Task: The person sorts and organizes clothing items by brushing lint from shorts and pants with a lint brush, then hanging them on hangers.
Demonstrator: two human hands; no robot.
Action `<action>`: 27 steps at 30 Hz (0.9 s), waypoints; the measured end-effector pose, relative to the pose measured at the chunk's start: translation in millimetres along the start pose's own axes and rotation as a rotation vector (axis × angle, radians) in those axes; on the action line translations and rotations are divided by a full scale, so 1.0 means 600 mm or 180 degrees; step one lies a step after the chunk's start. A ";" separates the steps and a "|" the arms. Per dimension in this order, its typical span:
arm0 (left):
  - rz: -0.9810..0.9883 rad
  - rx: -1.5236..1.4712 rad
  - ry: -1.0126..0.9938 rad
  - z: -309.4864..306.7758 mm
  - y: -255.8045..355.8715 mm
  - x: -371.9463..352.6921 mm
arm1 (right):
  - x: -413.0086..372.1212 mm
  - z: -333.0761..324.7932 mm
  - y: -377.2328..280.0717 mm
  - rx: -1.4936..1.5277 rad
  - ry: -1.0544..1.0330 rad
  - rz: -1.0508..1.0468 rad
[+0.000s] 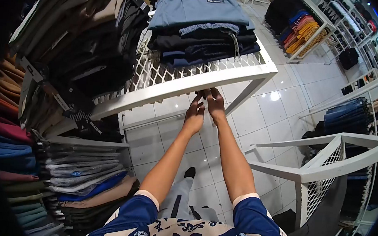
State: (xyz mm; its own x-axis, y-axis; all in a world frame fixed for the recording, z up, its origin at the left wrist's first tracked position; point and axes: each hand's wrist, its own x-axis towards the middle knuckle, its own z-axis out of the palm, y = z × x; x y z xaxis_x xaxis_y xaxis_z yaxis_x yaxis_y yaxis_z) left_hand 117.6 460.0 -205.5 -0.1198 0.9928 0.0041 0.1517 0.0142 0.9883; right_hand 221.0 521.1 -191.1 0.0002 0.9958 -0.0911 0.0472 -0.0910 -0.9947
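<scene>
Both of my hands are close together just below the front edge of a white metal mesh rack [173, 87]. My left hand [195, 115] has its fingers bent and drawn together. Beside it, my right hand [215, 105] curls its fingers in toward the left ones. Something small and dark shows between the fingertips, too hidden to name. Above them on the rack lies a stack of folded clothes, with light blue shorts [201, 9] on top and dark garments [203, 44] underneath. A drawstring hangs at the stack's front.
Dark and beige folded garments [94, 32] pile up at the left, over plastic-wrapped clothes [82, 167] on a lower shelf. To the right stands a white metal frame [317, 171]. Folded jeans [347, 113] lie behind it. Tiled floor [263, 119] runs between the racks.
</scene>
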 end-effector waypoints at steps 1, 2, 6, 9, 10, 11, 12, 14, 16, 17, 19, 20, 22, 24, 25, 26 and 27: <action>0.0023 0.0042 -0.0001 -0.001 0.004 -0.004 | 0.006 -0.004 0.006 -0.0057 -0.0109 -0.0018; 0.0017 0.0185 -0.0019 -0.003 0.011 -0.008 | -0.007 -0.003 -0.023 0.0163 -0.0011 0.0067; 0.0045 0.0317 -0.0113 0.000 0.019 -0.010 | -0.006 -0.021 -0.050 0.0440 -0.0285 0.0101; 0.0132 0.0268 -0.0172 0.007 0.011 -0.007 | 0.003 -0.036 -0.029 0.0802 -0.0200 0.0222; -0.0050 0.0241 -0.0205 0.006 0.037 -0.013 | 0.002 -0.042 -0.032 0.0895 -0.0306 0.0234; -0.0030 0.0243 -0.0216 0.007 0.036 -0.014 | 0.000 -0.047 -0.035 0.0899 -0.0294 0.0215; 0.0060 0.0180 -0.0205 0.008 0.038 -0.018 | -0.004 -0.053 -0.037 0.0879 -0.0274 0.0175; -0.0128 0.0108 -0.0317 0.007 0.055 -0.025 | -0.018 -0.064 -0.049 0.0950 -0.0221 0.0219; -0.0048 0.0086 -0.0300 0.009 0.064 -0.035 | -0.035 -0.069 -0.056 0.1121 -0.0144 0.0313; 0.0055 0.0062 -0.0281 0.012 0.068 -0.036 | -0.038 -0.073 -0.061 0.1293 -0.0069 0.0382; 0.0091 0.0042 -0.0336 0.017 0.075 -0.038 | -0.037 -0.088 -0.053 0.1274 -0.0072 0.0358; 0.0099 0.0030 -0.0353 0.019 0.078 -0.040 | -0.039 -0.091 -0.056 0.1447 -0.0048 0.0350; 0.0028 0.0075 -0.0390 0.023 0.081 -0.039 | -0.044 -0.089 -0.062 0.1639 0.0055 0.0359; -0.0146 0.0147 -0.0371 0.024 0.079 -0.043 | -0.052 -0.082 -0.058 0.1592 0.0098 0.0315; -0.0140 0.0151 -0.0369 0.024 0.082 -0.046 | -0.053 -0.079 -0.058 0.1557 0.0138 0.0249; 0.0031 0.0080 -0.0304 0.024 0.084 -0.050 | -0.055 -0.077 -0.057 0.1711 0.0167 0.0165; 0.0192 0.0008 -0.0232 0.023 0.086 -0.053 | -0.056 -0.078 -0.057 0.1711 0.0152 0.0165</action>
State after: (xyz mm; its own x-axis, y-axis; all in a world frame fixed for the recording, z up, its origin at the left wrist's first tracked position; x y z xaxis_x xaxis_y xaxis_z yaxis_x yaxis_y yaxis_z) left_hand 142.7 431.0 -156.5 -0.0387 0.9979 0.0523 0.1588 -0.0455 0.9863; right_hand 266.3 490.9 -151.8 0.0350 0.9879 -0.1508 -0.4718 -0.1167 -0.8739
